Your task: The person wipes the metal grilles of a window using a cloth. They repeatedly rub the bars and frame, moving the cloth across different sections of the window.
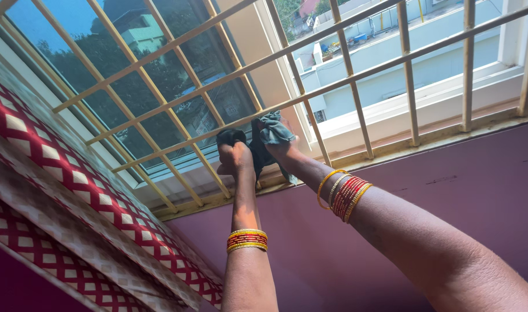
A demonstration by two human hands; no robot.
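Up high, the left hand and the right hand each hold tight to one dark cloth. Both press it on the window bars.

both arms extended up and forward, roughly parallel, converging at the hands. left hand: fist closed, knuckles toward the camera, wrist straight. right hand: fingers curled shut, mostly hidden, wrist slightly bent. left forearm near vertical; right forearm enters diagonally from the lower right.
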